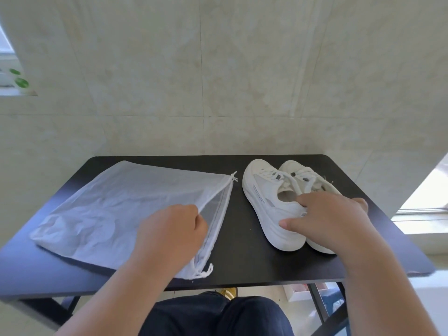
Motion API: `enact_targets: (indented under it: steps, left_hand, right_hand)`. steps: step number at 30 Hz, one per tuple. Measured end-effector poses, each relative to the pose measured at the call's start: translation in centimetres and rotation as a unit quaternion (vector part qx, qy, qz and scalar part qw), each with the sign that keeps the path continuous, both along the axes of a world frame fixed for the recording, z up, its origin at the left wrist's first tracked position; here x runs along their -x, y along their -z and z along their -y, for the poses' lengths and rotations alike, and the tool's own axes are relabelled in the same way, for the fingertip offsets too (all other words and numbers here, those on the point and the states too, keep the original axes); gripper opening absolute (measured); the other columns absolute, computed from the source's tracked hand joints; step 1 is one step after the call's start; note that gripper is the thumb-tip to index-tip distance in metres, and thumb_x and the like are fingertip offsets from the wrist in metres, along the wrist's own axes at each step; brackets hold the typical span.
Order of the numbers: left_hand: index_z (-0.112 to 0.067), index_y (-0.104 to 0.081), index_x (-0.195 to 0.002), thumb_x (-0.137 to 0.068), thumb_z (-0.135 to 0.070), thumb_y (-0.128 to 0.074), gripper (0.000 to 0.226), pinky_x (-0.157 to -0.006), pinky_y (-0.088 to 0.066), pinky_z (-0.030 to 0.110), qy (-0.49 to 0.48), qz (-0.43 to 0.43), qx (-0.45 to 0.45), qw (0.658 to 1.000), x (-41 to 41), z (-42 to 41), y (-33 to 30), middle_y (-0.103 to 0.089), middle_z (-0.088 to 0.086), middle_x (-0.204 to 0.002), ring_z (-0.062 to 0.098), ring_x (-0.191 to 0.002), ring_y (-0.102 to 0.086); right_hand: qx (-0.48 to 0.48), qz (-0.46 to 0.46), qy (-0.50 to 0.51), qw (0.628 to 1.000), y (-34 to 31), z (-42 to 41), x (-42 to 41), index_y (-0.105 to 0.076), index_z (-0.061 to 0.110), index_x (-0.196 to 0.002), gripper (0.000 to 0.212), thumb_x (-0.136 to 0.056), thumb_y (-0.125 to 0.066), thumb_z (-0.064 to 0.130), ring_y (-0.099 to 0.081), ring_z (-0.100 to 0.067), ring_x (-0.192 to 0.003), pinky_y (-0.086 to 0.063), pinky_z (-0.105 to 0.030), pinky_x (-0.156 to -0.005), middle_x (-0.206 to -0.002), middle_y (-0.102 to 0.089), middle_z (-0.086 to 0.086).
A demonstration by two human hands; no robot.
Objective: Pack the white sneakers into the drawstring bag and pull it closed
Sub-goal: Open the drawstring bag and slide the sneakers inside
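A white translucent drawstring bag (104,209) lies flat on the left half of the black table (242,258), its mouth facing right. My left hand (172,229) pinches the upper layer of the bag's mouth and lifts it slightly, so the mouth gapes. Knotted white cords (206,272) stick out at the near corner, and another knot sits at the far corner. Two white sneakers (266,190) stand side by side on the right, toes pointing away. My right hand (324,217) lies over both heels, fingers spread across them, with the index finger at the left shoe's collar.
A tiled wall rises just behind the table. A window sill with a green plant (20,82) is at the far left. The table's right edge drops to a bright floor. My knees in dark trousers (218,316) are under the near edge.
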State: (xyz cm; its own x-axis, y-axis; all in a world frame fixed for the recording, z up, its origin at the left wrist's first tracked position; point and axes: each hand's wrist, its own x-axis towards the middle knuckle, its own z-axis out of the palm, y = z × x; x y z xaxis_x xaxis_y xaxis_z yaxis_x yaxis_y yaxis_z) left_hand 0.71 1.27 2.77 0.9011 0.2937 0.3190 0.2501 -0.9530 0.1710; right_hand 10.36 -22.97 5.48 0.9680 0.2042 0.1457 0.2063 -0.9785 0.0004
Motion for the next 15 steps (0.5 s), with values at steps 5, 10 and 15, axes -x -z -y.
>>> enact_targets:
  steps: [5, 10, 15]
  left_hand:
    - [-0.018, -0.025, -0.052, -0.086, -0.022, -0.045, 0.039, -0.040, -0.015, 0.025, -0.014, 0.045, 0.013, 0.999, -0.8, -0.7, -1.0, -0.033, -0.003, -0.048, 0.013, -0.042, -0.024]
    - [-0.018, -0.025, -0.052, -0.086, -0.020, -0.044, 0.040, -0.041, -0.014, 0.025, -0.022, 0.056, 0.010, 0.998, -1.3, -0.8, -1.0, -0.034, -0.002, -0.049, 0.015, -0.043, -0.026]
    - [-0.017, -0.027, -0.052, -0.086, -0.019, -0.044, 0.038, -0.042, -0.015, 0.026, -0.020, 0.065, 0.019, 0.997, -1.7, -0.9, -1.1, -0.034, -0.002, -0.048, 0.014, -0.043, -0.026]
  right_hand:
    - [-0.012, 0.024, -0.010, 1.000, 0.1, 0.1, 0.1, -0.060, 0.040, -0.090, 0.049, -0.060, -0.042, 0.074, -0.047, -0.013, -0.077, -0.025, -0.038, -0.069, -0.083, -0.061, 0.017]
    - [-0.061, 0.051, -0.008, 0.997, 0.6, 0.7, 0.1, -0.062, 0.032, -0.075, 0.040, -0.064, -0.049, 0.068, -0.051, -0.009, -0.072, -0.025, -0.038, -0.069, -0.067, -0.060, 0.015]
    - [-0.112, 0.057, -0.022, 0.992, 0.7, 1.9, 0.1, -0.054, 0.023, -0.058, 0.037, -0.067, -0.061, 0.059, -0.049, -0.010, -0.065, -0.020, -0.037, -0.061, -0.053, -0.055, 0.007]
